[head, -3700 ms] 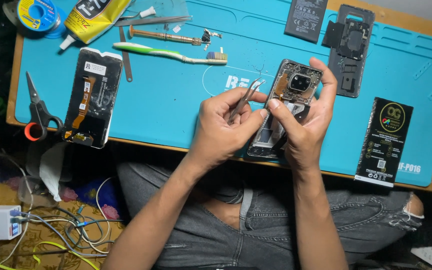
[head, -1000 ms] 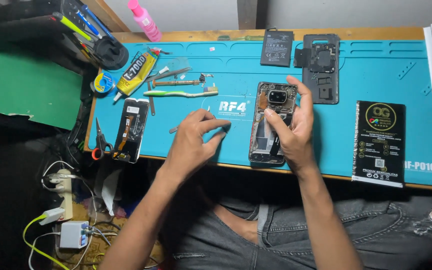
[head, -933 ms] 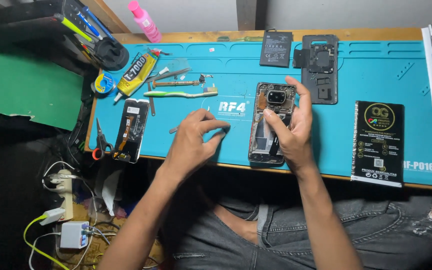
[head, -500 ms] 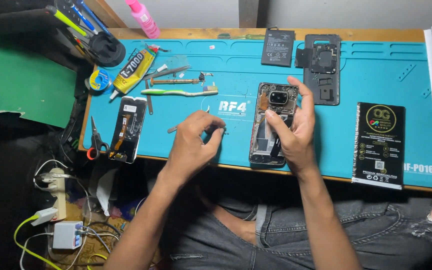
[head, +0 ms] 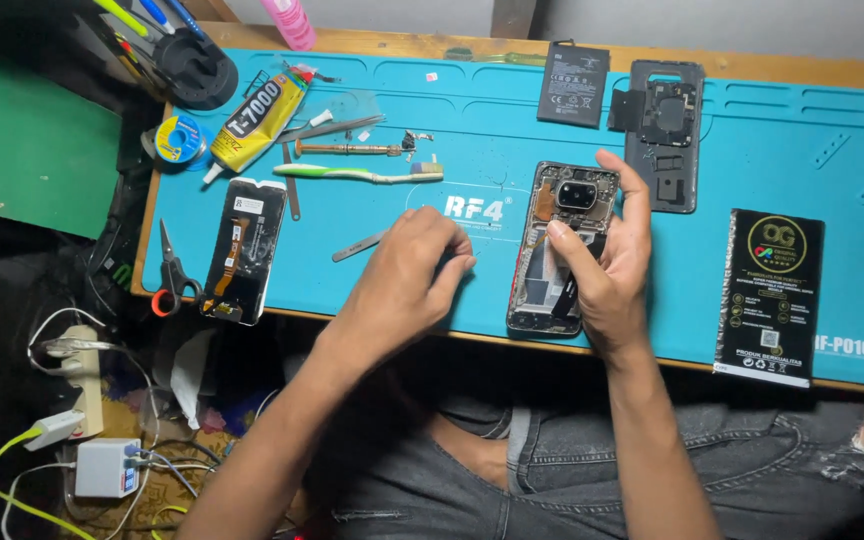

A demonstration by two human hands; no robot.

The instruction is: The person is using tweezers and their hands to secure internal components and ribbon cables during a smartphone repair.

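Observation:
My right hand grips an opened phone body that lies on the blue work mat. Its thumb presses on the exposed insides and its fingers wrap the right edge. My left hand rests on the mat just left of the phone with fingers curled. Metal tweezers stick out to the left from under it, apparently held.
On the mat's left lie a detached phone screen, scissors, a toothbrush, a screwdriver and a yellow glue tube. At the back are a battery and a black phone frame. A black box lies right.
My left hand has moved off the phone, where it worked with the tweezers, down to the mat left of it. My right hand stays on the phone, now laid flat.

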